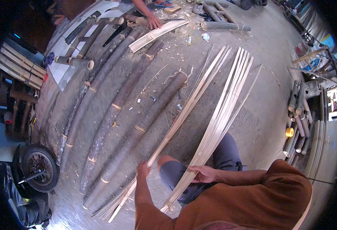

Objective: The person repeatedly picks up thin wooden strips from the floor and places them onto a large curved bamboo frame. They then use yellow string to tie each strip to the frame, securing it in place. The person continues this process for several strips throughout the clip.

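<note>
My left hand (pixel 143 169) is closed round a thin bundle of tan bamboo strips (pixel 183 113), which slants from the lower left up to the middle of the floor. With my right hand (pixel 204 174) I grip a wider bundle of pale bamboo strips (pixel 218 124) in front of my knees. Its far ends fan apart and its near end is tied with a small knot (pixel 170 207). Part of my right hand's fingers is hidden behind the strips.
Several long bamboo poles (pixel 132 134) lie on the concrete floor to the left. A co-worker's hand (pixel 153 20) rests on a split bamboo piece (pixel 159 35) at the far side. A wheel (pixel 40 167) stands at left; cut bamboo (pixel 299 126) is stacked at right.
</note>
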A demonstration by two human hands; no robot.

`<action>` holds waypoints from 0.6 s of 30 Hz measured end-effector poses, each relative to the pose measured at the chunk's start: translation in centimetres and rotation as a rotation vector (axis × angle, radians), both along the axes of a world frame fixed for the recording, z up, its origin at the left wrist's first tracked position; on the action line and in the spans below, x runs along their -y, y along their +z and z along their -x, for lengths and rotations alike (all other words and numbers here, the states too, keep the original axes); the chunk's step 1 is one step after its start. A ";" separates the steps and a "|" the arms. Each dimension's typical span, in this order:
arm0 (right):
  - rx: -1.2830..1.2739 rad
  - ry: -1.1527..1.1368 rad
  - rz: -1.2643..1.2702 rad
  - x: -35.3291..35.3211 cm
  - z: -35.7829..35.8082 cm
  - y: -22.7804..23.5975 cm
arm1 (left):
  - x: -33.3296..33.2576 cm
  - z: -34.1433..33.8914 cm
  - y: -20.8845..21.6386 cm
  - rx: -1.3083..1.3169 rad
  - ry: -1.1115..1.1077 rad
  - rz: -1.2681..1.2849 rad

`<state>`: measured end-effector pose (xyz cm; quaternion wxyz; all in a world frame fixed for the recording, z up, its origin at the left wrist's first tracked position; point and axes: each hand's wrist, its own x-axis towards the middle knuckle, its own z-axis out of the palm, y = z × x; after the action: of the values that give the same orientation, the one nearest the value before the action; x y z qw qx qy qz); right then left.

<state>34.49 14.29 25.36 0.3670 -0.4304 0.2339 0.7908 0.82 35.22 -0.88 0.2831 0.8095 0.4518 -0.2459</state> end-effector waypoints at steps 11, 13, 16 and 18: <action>0.159 0.109 -0.212 0.9 1.8 0.5 | -3.0 -12.2 15.0 0.368 0.318 0.521; 0.157 0.213 -0.288 1.2 3.6 1.8 | -2.5 -16.0 18.4 0.388 0.217 0.638; 0.143 0.320 -0.413 1.5 6.3 2.7 | 0.6 -20.6 25.3 0.382 0.264 0.816; 0.144 0.376 -0.495 1.7 6.8 3.0 | 2.9 -21.9 26.9 0.378 0.313 0.857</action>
<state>27.72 12.62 28.37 0.3238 -0.4186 -0.0758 0.8451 22.68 32.30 25.98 0.7012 0.5731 0.3667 -0.2132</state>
